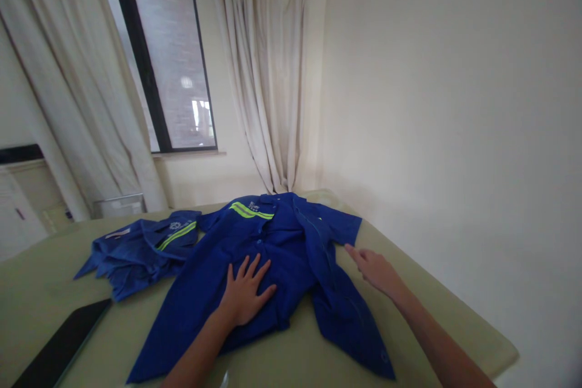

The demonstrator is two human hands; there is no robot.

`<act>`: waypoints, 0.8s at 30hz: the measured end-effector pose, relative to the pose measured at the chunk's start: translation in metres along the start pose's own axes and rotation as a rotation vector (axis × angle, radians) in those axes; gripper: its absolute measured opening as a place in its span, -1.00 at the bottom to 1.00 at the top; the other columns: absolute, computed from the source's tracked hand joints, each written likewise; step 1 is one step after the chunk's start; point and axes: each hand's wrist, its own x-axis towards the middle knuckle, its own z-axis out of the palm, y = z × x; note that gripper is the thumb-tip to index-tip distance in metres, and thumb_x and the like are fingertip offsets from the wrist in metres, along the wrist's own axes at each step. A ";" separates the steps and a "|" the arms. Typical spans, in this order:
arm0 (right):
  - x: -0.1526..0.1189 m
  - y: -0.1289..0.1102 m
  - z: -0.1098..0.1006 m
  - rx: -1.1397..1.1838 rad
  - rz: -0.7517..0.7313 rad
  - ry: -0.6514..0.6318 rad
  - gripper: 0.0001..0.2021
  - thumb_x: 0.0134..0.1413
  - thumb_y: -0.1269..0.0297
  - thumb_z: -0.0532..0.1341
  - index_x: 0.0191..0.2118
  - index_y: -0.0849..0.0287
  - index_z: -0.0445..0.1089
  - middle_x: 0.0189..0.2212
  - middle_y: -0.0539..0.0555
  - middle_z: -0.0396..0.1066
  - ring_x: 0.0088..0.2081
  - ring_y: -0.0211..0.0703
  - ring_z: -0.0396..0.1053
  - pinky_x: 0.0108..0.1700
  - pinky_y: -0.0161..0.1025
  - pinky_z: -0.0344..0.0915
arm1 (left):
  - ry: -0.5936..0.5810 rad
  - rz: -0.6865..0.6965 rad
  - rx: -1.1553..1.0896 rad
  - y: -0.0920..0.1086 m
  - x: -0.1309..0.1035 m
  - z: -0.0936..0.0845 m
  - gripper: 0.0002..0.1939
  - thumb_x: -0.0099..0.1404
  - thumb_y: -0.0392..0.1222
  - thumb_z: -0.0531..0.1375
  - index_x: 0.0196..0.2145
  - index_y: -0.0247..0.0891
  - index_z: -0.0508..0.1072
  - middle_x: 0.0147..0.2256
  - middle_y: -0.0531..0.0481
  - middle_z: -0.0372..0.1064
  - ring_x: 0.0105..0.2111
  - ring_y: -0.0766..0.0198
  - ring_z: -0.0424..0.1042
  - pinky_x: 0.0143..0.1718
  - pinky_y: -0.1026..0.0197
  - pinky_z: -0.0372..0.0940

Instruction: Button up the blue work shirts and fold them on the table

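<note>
A dark blue short-sleeved work shirt (195,291) with a yellow-green stripe on the chest lies spread on the table, its front partly unbuttoned and one front panel turned aside to the right. My left hand (245,294) rests flat on the shirt's middle, fingers spread. Beside the right sleeve, my right hand (370,267) is over the table with its index finger stretched towards the sleeve's lower edge. Whether that fingertip touches the cloth I cannot tell. To the left lies a second, lighter blue shirt (140,254), crumpled, with a similar stripe.
The table (436,297) has a pale green cover and borders a plain wall on the right. A flat black object (63,342) lies at the front left. Behind the table hang beige curtains (273,60) around a dark-framed window (170,60).
</note>
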 end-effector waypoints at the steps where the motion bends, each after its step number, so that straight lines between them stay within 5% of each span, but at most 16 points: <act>1: -0.019 0.002 0.005 -0.019 0.005 -0.015 -0.36 0.24 -0.33 -0.04 -0.27 0.12 0.53 -0.29 0.25 0.57 -0.23 0.15 0.54 -0.18 -0.04 0.35 | 0.004 0.007 0.001 -0.001 0.002 0.001 -0.24 0.37 0.46 -0.14 0.42 0.19 0.00 0.47 0.04 -0.15 0.45 -0.22 -0.21 0.32 -0.56 -0.35; 5: -0.070 0.010 0.031 -0.085 -0.070 -0.083 -0.68 0.02 -0.07 0.30 -0.37 0.11 0.46 -0.37 0.12 0.55 -0.31 0.02 0.48 -0.30 -0.20 0.24 | 0.019 0.051 -0.014 -0.001 -0.002 0.002 -0.25 0.39 0.43 -0.11 0.42 0.16 -0.02 0.47 0.01 -0.14 0.45 -0.24 -0.19 0.32 -0.56 -0.34; 8: -0.070 0.023 0.026 -0.068 -0.116 -0.114 -0.86 0.01 0.21 0.22 -0.50 0.11 0.38 -0.45 0.07 0.51 -0.36 -0.05 0.45 -0.34 -0.23 0.20 | 0.003 0.110 -0.032 -0.005 -0.013 -0.002 -0.25 0.38 0.43 -0.10 0.42 0.17 -0.03 0.47 0.01 -0.14 0.45 -0.23 -0.18 0.32 -0.56 -0.32; 14: -0.033 0.032 -0.081 0.091 -0.103 0.194 -0.71 0.12 0.09 0.08 -0.51 0.07 0.38 -0.47 0.07 0.52 -0.32 0.02 0.46 -0.25 -0.15 0.32 | -0.015 0.221 -0.039 -0.017 -0.047 -0.009 -0.29 0.42 0.37 -0.07 0.42 0.27 -0.15 0.47 0.09 -0.20 0.45 -0.14 -0.15 0.36 -0.48 -0.26; 17: -0.030 -0.007 -0.128 0.075 -0.156 0.335 -0.77 0.08 0.07 0.18 -0.48 0.05 0.38 -0.45 0.07 0.53 -0.38 0.00 0.45 -0.30 -0.16 0.32 | -0.011 0.217 -0.043 -0.017 -0.055 -0.008 -0.29 0.42 0.36 -0.06 0.42 0.26 -0.17 0.47 0.09 -0.20 0.45 -0.17 -0.17 0.36 -0.50 -0.26; 19: -0.036 -0.052 -0.141 0.042 -0.347 0.399 -0.92 0.02 0.19 0.25 -0.39 0.04 0.40 -0.36 0.05 0.54 -0.31 -0.01 0.48 -0.22 -0.16 0.33 | -0.019 0.212 -0.057 -0.015 -0.056 -0.007 -0.29 0.42 0.36 -0.07 0.42 0.26 -0.17 0.47 0.09 -0.19 0.45 -0.17 -0.19 0.35 -0.52 -0.29; 24: -0.073 -0.178 -0.129 -0.010 -0.855 0.234 -0.77 0.16 0.40 0.17 -0.10 0.03 0.45 0.01 0.06 0.48 0.02 -0.01 0.44 0.12 -0.09 0.29 | -0.027 0.205 -0.078 -0.014 -0.055 -0.007 -0.28 0.42 0.36 -0.05 0.43 0.21 -0.12 0.47 0.04 -0.19 0.45 -0.19 -0.17 0.35 -0.53 -0.31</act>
